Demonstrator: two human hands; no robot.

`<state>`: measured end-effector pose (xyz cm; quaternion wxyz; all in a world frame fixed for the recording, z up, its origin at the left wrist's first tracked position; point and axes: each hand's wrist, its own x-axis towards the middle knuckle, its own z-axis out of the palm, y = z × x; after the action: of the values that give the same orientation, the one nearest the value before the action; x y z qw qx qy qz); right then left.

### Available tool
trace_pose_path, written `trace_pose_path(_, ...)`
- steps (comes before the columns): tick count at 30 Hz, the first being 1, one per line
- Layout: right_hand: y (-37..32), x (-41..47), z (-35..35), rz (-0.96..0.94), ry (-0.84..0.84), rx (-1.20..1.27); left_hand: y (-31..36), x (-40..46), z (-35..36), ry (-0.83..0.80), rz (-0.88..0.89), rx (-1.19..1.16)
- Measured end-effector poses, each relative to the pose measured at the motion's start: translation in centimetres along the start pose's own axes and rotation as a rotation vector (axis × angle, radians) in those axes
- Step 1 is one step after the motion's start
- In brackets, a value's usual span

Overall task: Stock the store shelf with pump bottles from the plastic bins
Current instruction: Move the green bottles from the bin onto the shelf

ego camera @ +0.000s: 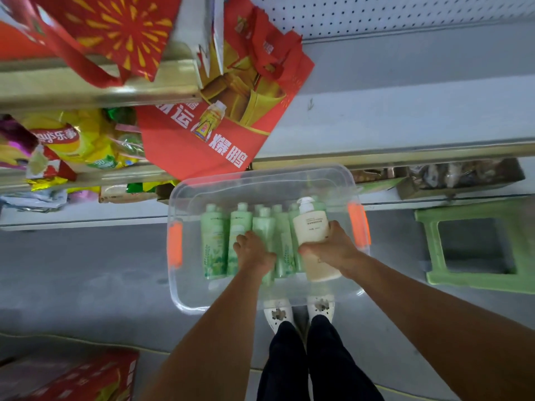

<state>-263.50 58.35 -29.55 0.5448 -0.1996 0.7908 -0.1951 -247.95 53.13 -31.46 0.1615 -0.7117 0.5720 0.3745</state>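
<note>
Nearest the camera, two white shoes (301, 311) are seen at six o'clock, just behind the near rim of the clear plastic bin (260, 180) on the floor. Inside the bin, the left hand (253, 253) is laid on the row of green bottles (241, 238); its fingers are curled over one bottle's body, though whether it is truly gripped cannot be told. At three o'clock of it, the right hand (330, 250) is wrapped round the middle of a cream pump bottle (314, 235), white pump head pointing toward twelve o'clock.

The bottles are judged full and fairly heavy, stiff-walled plastic with smooth, possibly slippery labels. A hold round the mid-body is advised; the pump head is thought the weak part and should not bear the load.

Beyond the bin, at twelve to one o'clock, the pale shelf (405, 123) is seen bare. A red bag (220, 140) lies at eleven o'clock, and a green stool (477, 247) at three.
</note>
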Motion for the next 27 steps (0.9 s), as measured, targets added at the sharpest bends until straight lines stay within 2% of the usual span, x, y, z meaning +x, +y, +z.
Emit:
trace_pose_path(2,0.1,-0.1,0.0,-0.007,0.011,-0.010,0.0,0.1,0.8,0.015,0.026,0.063)
trace_pose_path(9,2.7,0.4,0.7,0.024,0.076,0.058,-0.3,0.6,3.3,0.265,0.083,0.109)
trace_pose_path(12,3.2,0.7,0.9,0.013,0.090,0.097,-0.6,0.9,3.5,0.272,0.103,0.050)
trace_pose_path(15,2.9,0.3,0.9,0.002,0.088,0.105,-0.4,1.8,2.6,0.208,0.082,0.004)
trace_pose_path(20,1.7,-1.8,0.2,-0.037,0.073,0.132,-0.2,0.2,0.8,0.130,0.036,-0.341)
trace_pose_path(25,-1.1,-5.9,-2.5,-0.110,0.061,0.152,-0.2,-3.7,-3.1,0.003,0.030,-0.898)
trace_pose_path(27,-2.5,-8.0,-3.7,-0.152,0.055,0.146,0.0,-5.9,-5.2,-0.069,0.059,-1.012)
